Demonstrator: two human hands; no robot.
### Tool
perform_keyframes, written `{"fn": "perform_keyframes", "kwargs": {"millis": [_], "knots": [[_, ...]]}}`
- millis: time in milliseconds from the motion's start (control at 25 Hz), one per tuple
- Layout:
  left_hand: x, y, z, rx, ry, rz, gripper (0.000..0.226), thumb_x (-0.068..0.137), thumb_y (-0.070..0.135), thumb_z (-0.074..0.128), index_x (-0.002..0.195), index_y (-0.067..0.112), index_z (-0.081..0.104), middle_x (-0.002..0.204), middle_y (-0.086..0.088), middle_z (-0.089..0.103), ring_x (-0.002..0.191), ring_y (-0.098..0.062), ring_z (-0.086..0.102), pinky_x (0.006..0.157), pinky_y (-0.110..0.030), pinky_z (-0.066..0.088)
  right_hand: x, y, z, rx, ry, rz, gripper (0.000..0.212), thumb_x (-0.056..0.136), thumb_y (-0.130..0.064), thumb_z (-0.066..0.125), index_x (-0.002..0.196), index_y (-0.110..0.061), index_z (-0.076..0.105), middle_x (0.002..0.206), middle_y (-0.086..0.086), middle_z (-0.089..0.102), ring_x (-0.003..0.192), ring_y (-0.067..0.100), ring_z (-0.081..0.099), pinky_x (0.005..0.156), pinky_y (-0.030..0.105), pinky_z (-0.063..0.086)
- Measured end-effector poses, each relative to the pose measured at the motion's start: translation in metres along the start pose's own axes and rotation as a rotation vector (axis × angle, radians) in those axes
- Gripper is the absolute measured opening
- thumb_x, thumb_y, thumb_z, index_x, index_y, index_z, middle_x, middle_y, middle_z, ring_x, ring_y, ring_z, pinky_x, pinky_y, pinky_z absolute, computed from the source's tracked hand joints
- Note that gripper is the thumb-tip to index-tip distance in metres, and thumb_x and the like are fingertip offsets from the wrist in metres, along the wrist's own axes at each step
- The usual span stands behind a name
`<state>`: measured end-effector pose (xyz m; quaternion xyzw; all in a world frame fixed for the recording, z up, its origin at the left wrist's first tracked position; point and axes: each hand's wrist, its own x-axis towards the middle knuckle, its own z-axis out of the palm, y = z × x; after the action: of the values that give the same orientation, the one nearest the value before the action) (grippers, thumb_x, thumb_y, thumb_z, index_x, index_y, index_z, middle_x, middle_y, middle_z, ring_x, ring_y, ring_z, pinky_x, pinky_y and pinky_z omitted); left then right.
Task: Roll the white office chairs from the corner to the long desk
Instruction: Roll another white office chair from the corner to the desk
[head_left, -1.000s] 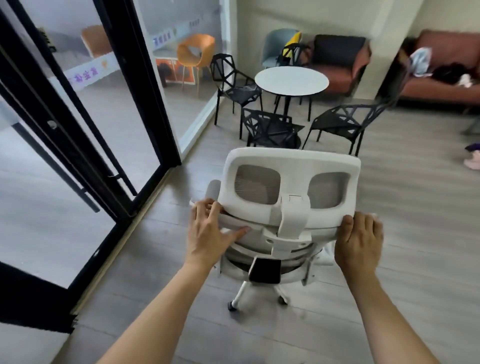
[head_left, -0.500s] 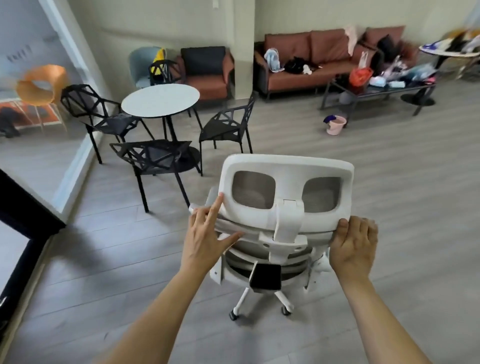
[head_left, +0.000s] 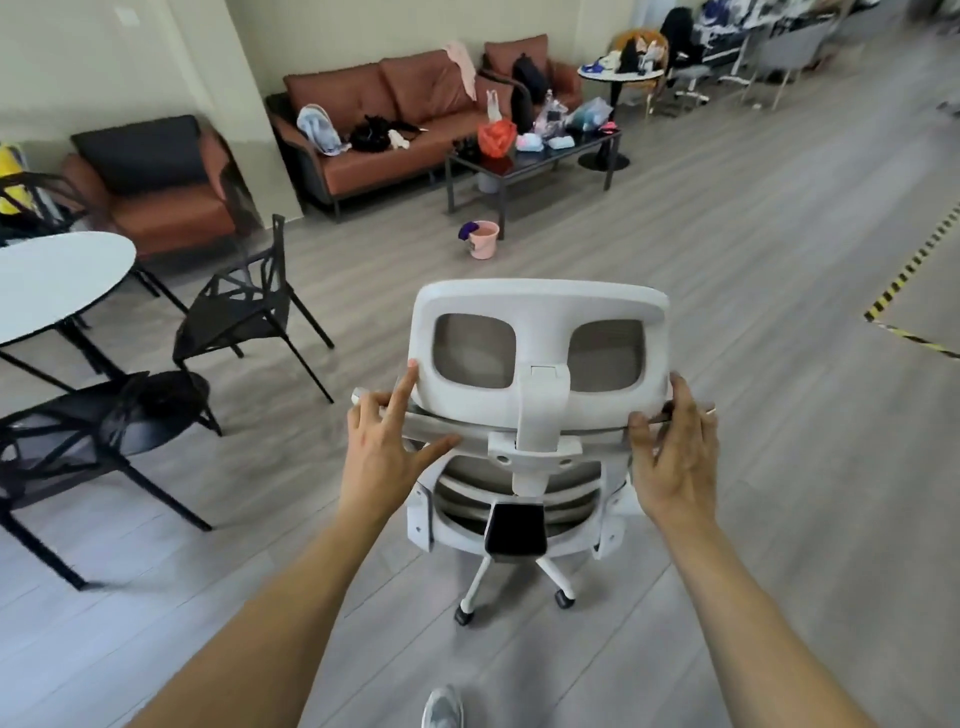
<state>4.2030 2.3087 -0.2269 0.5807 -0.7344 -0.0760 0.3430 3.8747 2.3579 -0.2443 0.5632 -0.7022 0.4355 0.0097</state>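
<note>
A white office chair (head_left: 540, 312) with a mesh headrest stands on castors on the grey wood floor, its back toward me. My left hand (head_left: 382, 449) holds the left end of the backrest's top rail, thumb under the rail, index finger straight up against the headrest. My right hand (head_left: 672, 447) holds the rail's right end, thumb on the near side and fingers loosely over the top beside the headrest. The seat is hidden behind the backrest.
Black wire chairs (head_left: 244, 306) and a round white table (head_left: 57, 280) stand to the left. Ahead are a brown sofa (head_left: 384, 114), a cluttered glass coffee table (head_left: 535, 156) and a pink bucket (head_left: 484, 239). Yellow-black floor tape (head_left: 914, 265) runs at right. Desks and chairs (head_left: 753, 47) blur at far right.
The chair and my view have swung right, away from the glass door toward the sofa and open floor. My right hand's fingers have loosened from a tight curl.
</note>
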Motion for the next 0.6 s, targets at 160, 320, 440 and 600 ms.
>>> {"fn": "perform_keyframes", "kwargs": {"millis": [160, 320, 440, 600], "knots": [[0.098, 0.026, 0.074, -0.063, -0.065, 0.114, 0.099, 0.072, 0.07, 0.067, 0.156, 0.04, 0.023, 0.109, -0.001, 0.04, 0.101, -0.022, 0.04, 0.104, -0.042, 0.039, 0.058, 0.047, 0.009, -0.126, 0.007, 0.01, 0.079, 0.094, -0.058, 0.05, 0.159, -0.021, 0.026, 0.125, 0.016, 0.054, 0.123, 0.033, 0.047, 0.118, 0.053, 0.029], [0.202, 0.061, 0.16, -0.144, -0.135, 0.257, 0.101, 0.073, 0.066, 0.072, 0.156, 0.036, 0.023, 0.11, -0.003, 0.044, 0.102, -0.02, 0.04, 0.101, -0.04, 0.04, 0.122, 0.105, 0.001, -0.214, 0.025, 0.134, 0.094, 0.086, -0.069, 0.056, 0.161, -0.03, 0.017, 0.134, 0.011, 0.047, 0.128, 0.029, 0.041, 0.116, 0.049, 0.034], [0.277, 0.098, 0.22, -0.179, -0.214, 0.336, 0.101, 0.076, 0.066, 0.071, 0.157, 0.037, 0.018, 0.11, -0.007, 0.048, 0.101, -0.024, 0.045, 0.093, -0.04, 0.046, 0.172, 0.14, 0.0, -0.254, 0.034, 0.262, 0.105, 0.08, -0.071, 0.063, 0.162, -0.037, 0.006, 0.145, 0.008, 0.04, 0.137, 0.027, 0.034, 0.119, 0.051, 0.032], [0.357, 0.152, 0.297, -0.194, -0.283, 0.515, 0.099, 0.08, 0.061, 0.068, 0.159, 0.033, 0.014, 0.114, -0.007, 0.053, 0.107, -0.026, 0.048, 0.094, -0.041, 0.048, 0.239, 0.187, 0.0, -0.253, 0.08, 0.411, 0.105, 0.081, -0.068, 0.065, 0.159, -0.045, -0.001, 0.152, 0.008, 0.035, 0.144, 0.025, 0.025, 0.122, 0.053, 0.025]]}}
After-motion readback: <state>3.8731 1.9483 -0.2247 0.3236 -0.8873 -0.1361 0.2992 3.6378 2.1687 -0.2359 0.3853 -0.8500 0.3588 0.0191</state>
